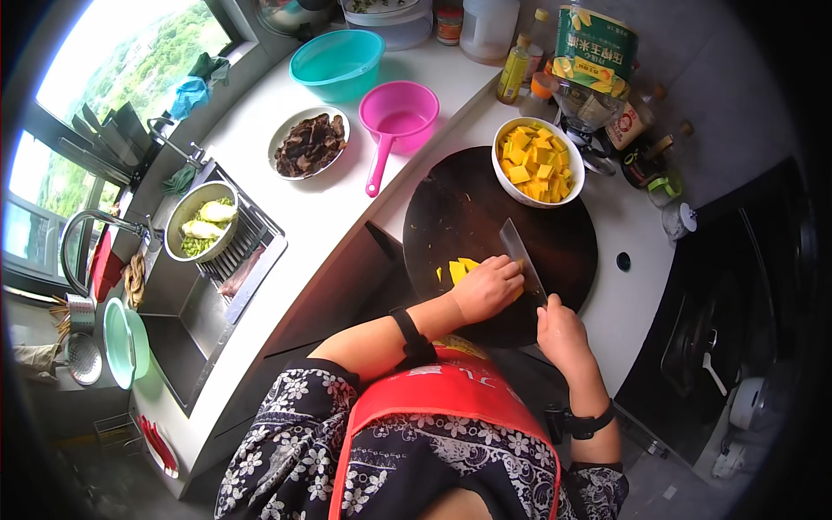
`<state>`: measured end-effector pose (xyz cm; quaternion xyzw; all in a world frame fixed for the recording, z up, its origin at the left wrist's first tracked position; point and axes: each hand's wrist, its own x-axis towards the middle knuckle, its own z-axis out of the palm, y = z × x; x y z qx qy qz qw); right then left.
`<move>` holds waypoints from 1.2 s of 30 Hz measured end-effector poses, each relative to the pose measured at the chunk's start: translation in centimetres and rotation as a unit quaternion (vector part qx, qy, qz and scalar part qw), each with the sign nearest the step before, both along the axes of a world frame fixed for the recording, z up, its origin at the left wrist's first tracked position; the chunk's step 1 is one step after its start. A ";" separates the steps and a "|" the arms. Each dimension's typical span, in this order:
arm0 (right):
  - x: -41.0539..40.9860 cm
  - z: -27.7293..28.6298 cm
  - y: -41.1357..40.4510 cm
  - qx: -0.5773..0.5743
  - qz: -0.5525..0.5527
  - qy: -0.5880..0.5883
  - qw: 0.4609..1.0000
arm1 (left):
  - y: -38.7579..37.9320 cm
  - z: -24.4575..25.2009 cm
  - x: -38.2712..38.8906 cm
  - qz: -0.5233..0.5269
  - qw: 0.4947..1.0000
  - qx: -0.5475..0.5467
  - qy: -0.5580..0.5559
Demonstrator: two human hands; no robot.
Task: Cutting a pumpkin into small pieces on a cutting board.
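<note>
My right hand (564, 330) grips the handle of a cleaver (522, 253), its blade standing on edge on a round dark wooden chopping board (448, 195). Curled fingers of my left hand (489, 286) hold down a yellow-orange piece, likely pumpkin (518, 294), right beside the blade. Most of that piece is hidden under the hand. A few cut yellow slices (459, 269) lie on the board just left of my left hand. At the board's far right stands a white bowl (513, 188) heaped with yellow-orange chunks (536, 159).
Left of the board are a pink dipper (380, 162), a plate of dark sliced food (311, 146) and a teal basin (335, 65). A colander of vegetables (211, 224) sits over the sink (195, 312). Bottles (513, 71) crowd the back right; a black cooktop (689, 312) lies right.
</note>
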<state>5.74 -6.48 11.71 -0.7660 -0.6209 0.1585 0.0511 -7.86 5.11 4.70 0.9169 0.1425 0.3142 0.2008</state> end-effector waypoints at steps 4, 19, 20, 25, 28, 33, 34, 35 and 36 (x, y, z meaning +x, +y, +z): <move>-0.7 -1.7 -0.1 0.015 -0.035 -0.013 0.999 | 0.1 0.2 0.3 -0.003 0.999 0.001 -0.032; -1.4 -2.2 0.7 0.017 -0.061 0.020 0.998 | 0.4 -0.2 -0.1 0.004 1.000 -0.002 0.008; -1.8 -2.3 0.5 0.002 -0.068 0.011 0.998 | 0.4 -0.1 -0.2 0.001 1.000 -0.002 0.007; -1.5 -1.5 0.6 0.029 -0.045 0.022 0.998 | 0.6 -0.2 -1.1 -0.004 1.000 0.020 -0.008; -2.4 0.0 0.8 0.005 -0.041 0.006 0.999 | 0.6 0.0 -1.2 -0.007 1.000 0.008 0.005; -1.8 -1.9 1.2 0.011 -0.062 0.023 0.998 | 0.5 -0.4 -1.0 -0.005 1.000 0.003 -0.007; -1.6 -1.5 1.2 0.014 -0.052 0.037 0.998 | 0.5 -0.3 -1.1 -0.001 1.000 0.004 -0.012; -1.9 -0.8 1.3 0.012 -0.051 0.038 0.998 | 0.6 -0.3 -1.2 0.003 1.000 0.005 -0.016; -2.2 0.1 1.3 0.012 -0.062 0.036 0.997 | 0.6 -0.2 -1.2 0.004 1.000 0.004 -0.016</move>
